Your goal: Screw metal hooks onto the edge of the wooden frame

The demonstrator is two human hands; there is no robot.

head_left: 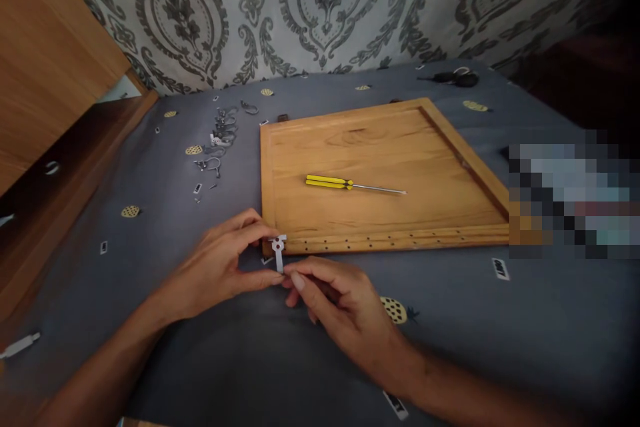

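Note:
My left hand holds a small silvery metal bracket upright between the thumb below and the fingers above. My right hand is closed in a pinch at the bracket's lower end; whatever lies between its fingertips is hidden. Just behind the hands rests a framed wooden panel, its near edge marked with rows of small dark holes. On the panel lies a screwdriver with a yellow and black handle, its tip to the right.
Several metal hooks and tiny screws lie left of the panel. A black-handled item, perhaps scissors, is at the back right. Wooden furniture stands on the left, and a patterned wall rises behind the blue-grey cloth.

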